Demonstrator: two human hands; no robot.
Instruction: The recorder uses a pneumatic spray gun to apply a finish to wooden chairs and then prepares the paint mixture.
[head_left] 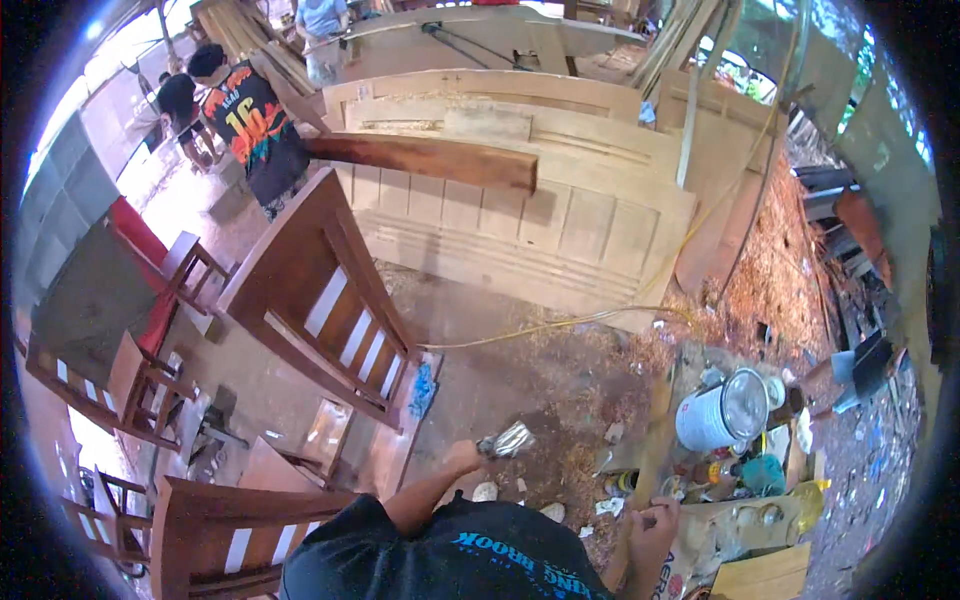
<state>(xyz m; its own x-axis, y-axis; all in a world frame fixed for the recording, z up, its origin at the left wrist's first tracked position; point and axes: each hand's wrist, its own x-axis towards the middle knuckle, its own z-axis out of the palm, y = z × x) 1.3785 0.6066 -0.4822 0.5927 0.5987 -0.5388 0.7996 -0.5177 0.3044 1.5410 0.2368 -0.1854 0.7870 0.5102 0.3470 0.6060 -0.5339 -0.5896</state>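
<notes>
My left hand [462, 458] is closed around the near end of a small hand tool [508, 440]. Its far part is broad, shiny and silver-grey, with a darker part beside my fingers; its kind is too small to make out. My right hand [652, 525] is lower right, its fingers curled beside several small jars and bottles. Whether something sits in those fingers is not clear. Close by stand a small dark jar [621, 483], a teal container [763, 475] and a large pale metal can [722, 410]. A brown wooden headboard-like frame [320, 300] with slats leans ahead of my left hand.
A blue rag [421, 390] lies on a board by the frame. Another slatted brown frame [235, 540] stands lower left. Pale panelled boards [540, 220] lie ahead, with a yellow hose [560, 322] across the floor. A person [250, 125] in a sleeveless shirt stands far left.
</notes>
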